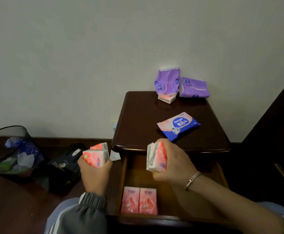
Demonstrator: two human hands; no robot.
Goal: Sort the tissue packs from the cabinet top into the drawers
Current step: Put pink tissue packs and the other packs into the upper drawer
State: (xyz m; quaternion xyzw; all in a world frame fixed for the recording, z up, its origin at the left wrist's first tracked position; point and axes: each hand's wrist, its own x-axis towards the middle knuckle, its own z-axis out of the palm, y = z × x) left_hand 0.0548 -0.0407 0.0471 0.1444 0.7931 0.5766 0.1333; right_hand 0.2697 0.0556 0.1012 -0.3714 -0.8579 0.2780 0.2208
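Note:
My left hand (93,174) grips two small pink tissue packs (96,155), left of the open top drawer (175,188). My right hand (171,164) grips more small pink packs (155,157) above the drawer. Two pink packs (138,200) lie side by side at the drawer's front left. On the dark wooden cabinet top (137,119) a blue and pink Deeyeo pack (178,125) lies flat. Two purple packs (167,81) (194,88) stand at the back against the wall, with a small pink pack (166,98) under the left one.
A black mesh waste bin (11,149) with crumpled wrappers stands on the floor at the left. A black box (65,168) sits between the bin and the cabinet. Dark wooden furniture (276,125) rises at the right edge. My knees are at the bottom.

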